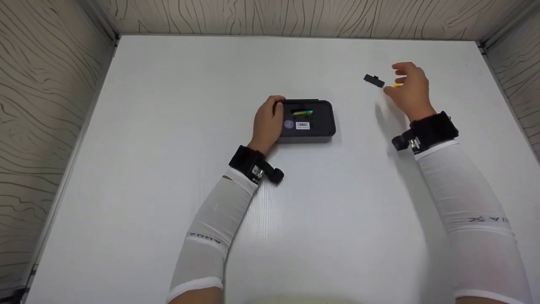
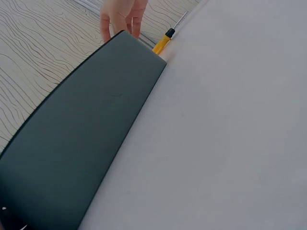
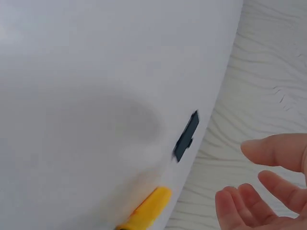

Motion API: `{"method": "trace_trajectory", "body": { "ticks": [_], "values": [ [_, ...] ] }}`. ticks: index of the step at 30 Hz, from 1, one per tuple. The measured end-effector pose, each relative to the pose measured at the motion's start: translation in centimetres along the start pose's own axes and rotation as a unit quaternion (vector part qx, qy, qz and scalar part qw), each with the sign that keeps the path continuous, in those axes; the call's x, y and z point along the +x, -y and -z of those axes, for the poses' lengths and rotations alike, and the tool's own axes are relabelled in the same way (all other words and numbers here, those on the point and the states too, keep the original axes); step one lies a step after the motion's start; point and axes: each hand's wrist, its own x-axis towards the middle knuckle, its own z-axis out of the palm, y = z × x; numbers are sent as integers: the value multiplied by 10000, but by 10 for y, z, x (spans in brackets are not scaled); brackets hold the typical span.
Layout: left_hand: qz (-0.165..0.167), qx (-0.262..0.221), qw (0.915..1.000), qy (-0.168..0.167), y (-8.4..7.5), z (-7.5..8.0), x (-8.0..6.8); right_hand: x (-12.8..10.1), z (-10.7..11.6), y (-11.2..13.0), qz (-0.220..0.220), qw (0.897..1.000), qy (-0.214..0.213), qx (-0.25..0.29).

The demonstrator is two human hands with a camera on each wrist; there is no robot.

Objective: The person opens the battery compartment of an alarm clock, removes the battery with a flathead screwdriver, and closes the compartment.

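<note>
A dark grey device lies bottom up mid-table, with a green battery in its open compartment and a white label below it. My left hand grips the device's left end, thumb curled over the top. My right hand hovers at the far right with relaxed, spread fingers and holds nothing. Just under it lies a yellow-handled screwdriver, and a small black cover lies on the table to its left. The left wrist view shows the device's side, the screwdriver and the right hand beyond.
The white table is walled in by wood-grain panels on the left, back and right. Both forearms wear white sleeves and black wrist straps.
</note>
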Motion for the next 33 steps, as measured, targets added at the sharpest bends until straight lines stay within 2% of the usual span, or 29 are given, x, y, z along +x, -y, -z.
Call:
{"method": "trace_trajectory", "body": {
  "ticks": [3, 7, 13, 16, 18, 24, 33],
  "values": [
    [-8, -48, 10000, -39, 2, 1, 0, -12, -11, 18, 330, 9977, 508, 317],
    [-41, -68, 9999, -85, 3, 3, 0, -27, -26, 37, 511, 9879, 1317, 638],
    [-11, -18, 9999, -169, 3, 4, 2, -39, -46, 52, 644, 9683, 2332, 618],
    [4, -33, 9999, -166, 2, 4, 2, -45, -53, 55, 630, 9591, 2694, 603],
    [14, -16, 9999, -155, 2, 4, 2, -49, -58, 56, 618, 9558, 2818, 572],
    [12, 32, 9999, -168, 1, 2, 5, -54, -68, 60, 558, 9555, 2862, 439],
    [115, -12, 9998, -134, 1, 4, 4, -52, -76, 66, 778, 9531, 2912, -257]
  ]
}}
